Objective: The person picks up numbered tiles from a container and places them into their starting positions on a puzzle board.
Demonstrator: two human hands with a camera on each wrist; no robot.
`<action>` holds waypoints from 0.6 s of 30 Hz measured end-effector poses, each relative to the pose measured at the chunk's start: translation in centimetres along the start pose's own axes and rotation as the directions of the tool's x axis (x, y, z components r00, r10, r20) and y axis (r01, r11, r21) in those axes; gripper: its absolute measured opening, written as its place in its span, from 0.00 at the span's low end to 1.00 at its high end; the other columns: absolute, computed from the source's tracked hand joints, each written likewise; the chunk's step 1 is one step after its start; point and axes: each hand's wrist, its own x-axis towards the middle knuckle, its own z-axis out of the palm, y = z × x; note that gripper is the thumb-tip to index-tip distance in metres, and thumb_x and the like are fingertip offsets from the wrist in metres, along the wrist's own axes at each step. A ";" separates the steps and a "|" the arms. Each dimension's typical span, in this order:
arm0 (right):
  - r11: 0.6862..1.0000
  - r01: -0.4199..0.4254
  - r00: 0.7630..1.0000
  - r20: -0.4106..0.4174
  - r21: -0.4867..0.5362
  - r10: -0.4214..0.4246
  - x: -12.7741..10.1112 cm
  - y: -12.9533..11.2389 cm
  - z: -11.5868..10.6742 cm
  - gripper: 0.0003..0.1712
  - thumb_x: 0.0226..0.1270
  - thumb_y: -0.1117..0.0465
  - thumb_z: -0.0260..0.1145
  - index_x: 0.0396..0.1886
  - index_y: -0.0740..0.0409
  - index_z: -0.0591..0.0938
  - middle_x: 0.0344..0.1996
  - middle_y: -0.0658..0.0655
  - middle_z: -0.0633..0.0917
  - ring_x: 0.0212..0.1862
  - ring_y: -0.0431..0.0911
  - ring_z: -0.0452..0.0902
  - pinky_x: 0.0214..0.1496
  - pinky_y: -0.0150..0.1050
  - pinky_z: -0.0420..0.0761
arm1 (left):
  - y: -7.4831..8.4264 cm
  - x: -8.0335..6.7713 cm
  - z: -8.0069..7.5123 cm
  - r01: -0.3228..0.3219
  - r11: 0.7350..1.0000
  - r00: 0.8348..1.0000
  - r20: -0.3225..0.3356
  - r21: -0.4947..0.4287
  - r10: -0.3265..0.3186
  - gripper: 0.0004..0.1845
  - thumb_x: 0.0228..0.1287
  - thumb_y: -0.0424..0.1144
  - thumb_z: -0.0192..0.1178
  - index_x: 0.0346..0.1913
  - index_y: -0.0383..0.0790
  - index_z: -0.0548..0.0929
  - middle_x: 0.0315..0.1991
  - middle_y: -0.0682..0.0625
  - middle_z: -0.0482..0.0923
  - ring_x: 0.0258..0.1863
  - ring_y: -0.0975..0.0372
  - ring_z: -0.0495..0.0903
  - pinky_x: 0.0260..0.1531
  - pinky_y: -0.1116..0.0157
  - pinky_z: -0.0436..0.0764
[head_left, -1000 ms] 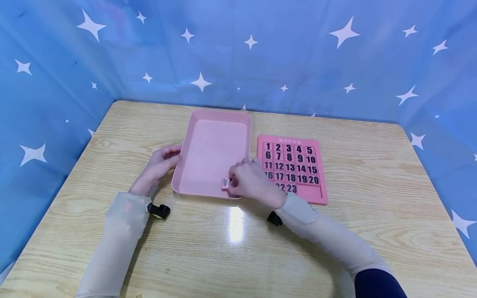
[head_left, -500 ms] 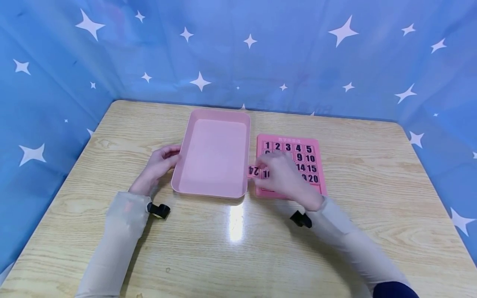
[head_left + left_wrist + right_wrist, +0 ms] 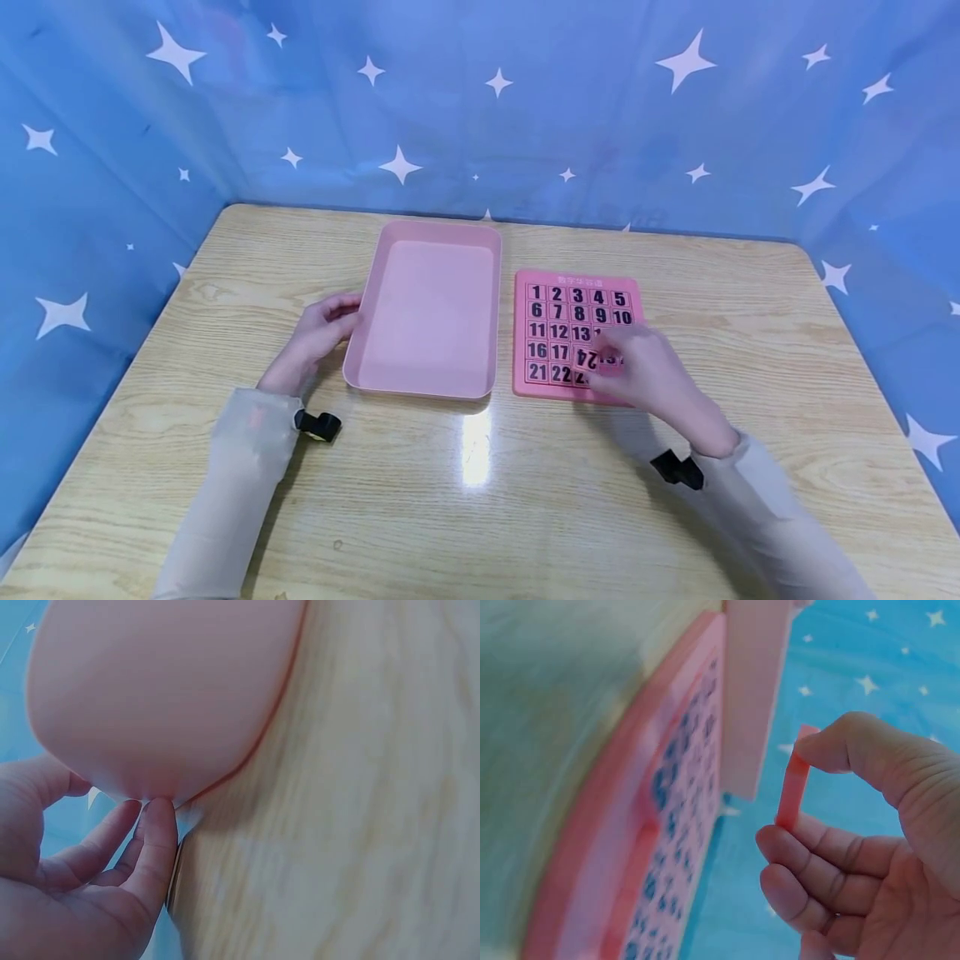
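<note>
Between thumb and fingers, my right hand [image 3: 660, 375] pinches a pink number tile [image 3: 587, 359] marked 24, which looks upside down in the head view. It is above the lower part of a pink number puzzle board [image 3: 521, 333] filled with rows of numbered tiles. Seen from the right wrist, the tile [image 3: 793, 784] shows edge-on, apart from the board [image 3: 592, 847]. My left hand [image 3: 318, 337] rests beside a pale pink tray [image 3: 431, 312]; in the left wrist view its fingertips touch the tray's outer wall [image 3: 165, 697]. The board's lower right corner is hidden behind my right hand.
Tray and board lie side by side on a light wooden table [image 3: 420, 500], a narrow gap between them. A blue curtain [image 3: 450, 100] with white stars hangs behind and at both sides. Each wrist carries a small black camera [image 3: 318, 425].
My right hand has lifted tile 24 from the tray's lower right corner and carried it right, over the board. My left hand has stayed at the tray's left side.
</note>
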 end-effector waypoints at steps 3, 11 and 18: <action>0.998 -0.059 0.998 0.030 0.010 0.059 -1.1 0.7 -0.2 0.10 0.44 0.64 0.73 0.26 0.62 0.82 0.21 0.53 0.81 0.25 0.45 0.72 0.28 0.37 0.73 | 0.0 0.0 0.0 -0.007 1.000 1.000 0.003 -0.006 0.007 0.23 0.63 0.28 0.52 0.60 0.19 0.67 0.49 0.38 0.75 0.37 0.74 0.74 0.39 0.78 0.76; 0.991 -0.127 0.989 0.068 -0.050 0.130 -3.0 2.4 0.2 0.12 0.43 0.60 0.76 0.23 0.58 0.80 0.16 0.49 0.74 0.22 0.41 0.63 0.22 0.32 0.65 | -0.1 0.0 -0.1 -0.005 1.000 1.000 0.001 -0.030 0.005 0.23 0.63 0.28 0.53 0.59 0.19 0.67 0.43 0.47 0.76 0.37 0.72 0.75 0.38 0.78 0.77; 0.977 -0.205 0.968 0.134 -0.058 0.212 -3.6 3.3 0.7 0.11 0.44 0.59 0.75 0.21 0.56 0.79 0.18 0.48 0.77 0.22 0.41 0.67 0.23 0.33 0.69 | -0.2 0.1 0.0 0.002 1.000 1.000 0.009 -0.028 -0.002 0.23 0.64 0.29 0.53 0.59 0.19 0.67 0.42 0.51 0.76 0.36 0.73 0.75 0.37 0.77 0.77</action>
